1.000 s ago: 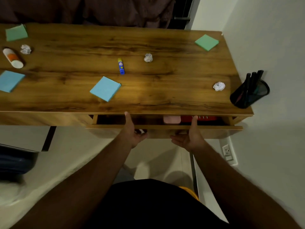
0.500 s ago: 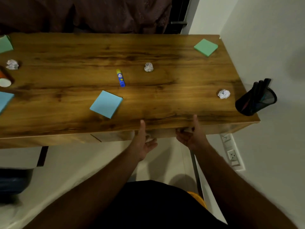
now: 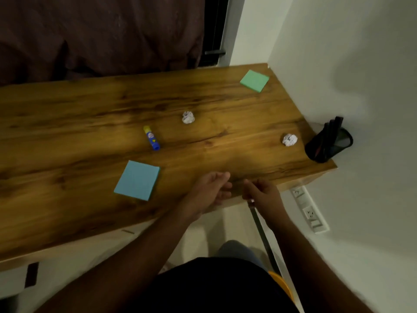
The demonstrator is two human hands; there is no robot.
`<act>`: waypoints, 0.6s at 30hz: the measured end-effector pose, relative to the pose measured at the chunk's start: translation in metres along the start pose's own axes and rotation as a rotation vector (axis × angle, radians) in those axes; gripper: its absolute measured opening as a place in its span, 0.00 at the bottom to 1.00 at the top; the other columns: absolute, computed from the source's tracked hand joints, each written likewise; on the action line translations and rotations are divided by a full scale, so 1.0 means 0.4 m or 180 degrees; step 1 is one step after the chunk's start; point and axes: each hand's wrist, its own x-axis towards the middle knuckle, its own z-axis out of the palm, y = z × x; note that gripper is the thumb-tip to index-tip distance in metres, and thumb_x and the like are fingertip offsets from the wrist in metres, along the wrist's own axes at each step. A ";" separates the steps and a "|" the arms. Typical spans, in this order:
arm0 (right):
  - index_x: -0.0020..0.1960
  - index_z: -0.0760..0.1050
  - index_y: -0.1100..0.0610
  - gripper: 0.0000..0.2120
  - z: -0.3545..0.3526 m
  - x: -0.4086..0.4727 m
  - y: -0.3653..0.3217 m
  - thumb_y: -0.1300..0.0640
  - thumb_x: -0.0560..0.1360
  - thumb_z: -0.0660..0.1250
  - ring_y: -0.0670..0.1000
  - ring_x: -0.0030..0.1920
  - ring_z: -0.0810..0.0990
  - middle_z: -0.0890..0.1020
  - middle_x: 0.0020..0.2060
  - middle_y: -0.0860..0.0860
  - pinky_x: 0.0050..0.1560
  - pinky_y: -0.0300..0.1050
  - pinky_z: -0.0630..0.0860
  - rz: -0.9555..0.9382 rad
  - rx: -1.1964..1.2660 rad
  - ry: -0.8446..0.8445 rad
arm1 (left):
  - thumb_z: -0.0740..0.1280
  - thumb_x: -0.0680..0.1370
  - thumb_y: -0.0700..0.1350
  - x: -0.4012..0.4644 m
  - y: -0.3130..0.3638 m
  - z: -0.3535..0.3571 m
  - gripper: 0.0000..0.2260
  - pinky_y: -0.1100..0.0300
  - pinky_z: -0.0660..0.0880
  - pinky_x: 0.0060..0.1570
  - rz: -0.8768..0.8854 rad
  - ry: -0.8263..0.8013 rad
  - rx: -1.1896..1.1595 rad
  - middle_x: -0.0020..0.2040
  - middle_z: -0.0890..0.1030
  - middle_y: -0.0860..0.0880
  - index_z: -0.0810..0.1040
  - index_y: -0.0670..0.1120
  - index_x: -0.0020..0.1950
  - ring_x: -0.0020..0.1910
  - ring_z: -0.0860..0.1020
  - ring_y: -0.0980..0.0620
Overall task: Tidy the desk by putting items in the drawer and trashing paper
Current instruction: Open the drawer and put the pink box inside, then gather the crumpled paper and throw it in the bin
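Wood-grain desk (image 3: 90,123) fills a corner against pale walls. Over its near edge, the left hand (image 3: 208,192) has loosely curled fingers holding nothing; the right hand (image 3: 261,192) beside it is blurred, so its grasp cannot be told. Outward lie a blue sticky pad (image 3: 137,180), a glue stick (image 3: 151,138), two paper balls (image 3: 188,117) (image 3: 289,139), a green sticky pad (image 3: 255,80), and a black pen holder (image 3: 328,143) at the right end. No drawer shows.
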 end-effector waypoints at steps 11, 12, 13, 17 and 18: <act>0.62 0.76 0.60 0.19 -0.215 0.348 -0.082 0.56 0.72 0.72 0.61 0.59 0.74 0.75 0.60 0.60 0.57 0.53 0.73 -0.1249 -0.2422 0.0931 | 0.61 0.81 0.51 0.214 0.106 0.030 0.09 0.58 0.78 0.38 0.0057 0.0533 -0.0549 0.48 0.83 0.48 0.77 0.48 0.53 0.45 0.82 0.51; 0.63 0.75 0.59 0.20 -0.233 0.379 -0.082 0.57 0.72 0.71 0.61 0.60 0.73 0.74 0.62 0.60 0.58 0.54 0.73 -0.1135 -0.2535 0.0918 | 0.60 0.82 0.51 0.236 0.111 0.039 0.10 0.58 0.78 0.37 0.0008 0.0569 -0.0664 0.49 0.83 0.47 0.77 0.47 0.55 0.45 0.82 0.50; 0.62 0.74 0.60 0.19 -0.248 0.412 -0.075 0.57 0.73 0.70 0.62 0.60 0.73 0.73 0.62 0.60 0.57 0.54 0.73 -0.1087 -0.2623 0.0869 | 0.60 0.82 0.51 0.257 0.115 0.046 0.11 0.58 0.78 0.37 -0.0036 0.0620 -0.0768 0.50 0.83 0.47 0.77 0.47 0.56 0.46 0.82 0.50; 0.50 0.76 0.64 0.06 -0.274 0.490 -0.051 0.64 0.73 0.63 0.62 0.50 0.76 0.76 0.52 0.61 0.47 0.48 0.72 -0.1033 -0.2713 0.0524 | 0.60 0.82 0.52 0.321 0.119 0.073 0.12 0.56 0.78 0.40 -0.0187 0.0852 -0.1147 0.49 0.83 0.46 0.76 0.46 0.57 0.46 0.83 0.50; 0.46 0.75 0.64 0.04 -0.279 0.500 -0.047 0.65 0.74 0.62 0.61 0.48 0.76 0.76 0.49 0.61 0.45 0.47 0.71 -0.1024 -0.2730 0.0418 | 0.60 0.82 0.52 0.329 0.118 0.080 0.13 0.55 0.78 0.40 -0.0214 0.0913 -0.1263 0.49 0.83 0.46 0.76 0.46 0.58 0.46 0.83 0.50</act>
